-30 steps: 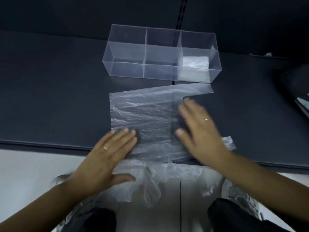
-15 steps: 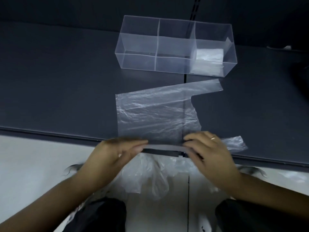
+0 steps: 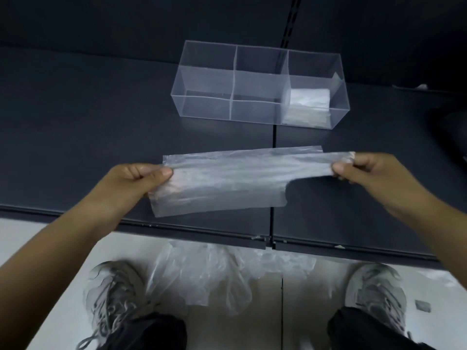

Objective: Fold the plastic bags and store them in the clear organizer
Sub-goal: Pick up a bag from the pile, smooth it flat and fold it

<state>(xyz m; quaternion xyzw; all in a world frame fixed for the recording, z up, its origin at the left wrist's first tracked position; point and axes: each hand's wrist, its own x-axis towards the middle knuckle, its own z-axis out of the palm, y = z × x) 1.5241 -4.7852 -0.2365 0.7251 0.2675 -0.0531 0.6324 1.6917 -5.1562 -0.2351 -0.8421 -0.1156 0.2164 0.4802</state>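
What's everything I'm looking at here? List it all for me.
dark table: one, dark grey, across the middle of the view
clear organizer: one, transparent, on the table's far side
folded bags: a stack, count unclear, whitish, in the organizer's right compartment
plastic bag: one, translucent, partly folded, stretched out over the table
loose bags: a heap, translucent, on the pale floor below the table's edge
shoes: two, grey, either side of the heap
left hand: pinches the bag's left end
right hand: pinches the bag's right end
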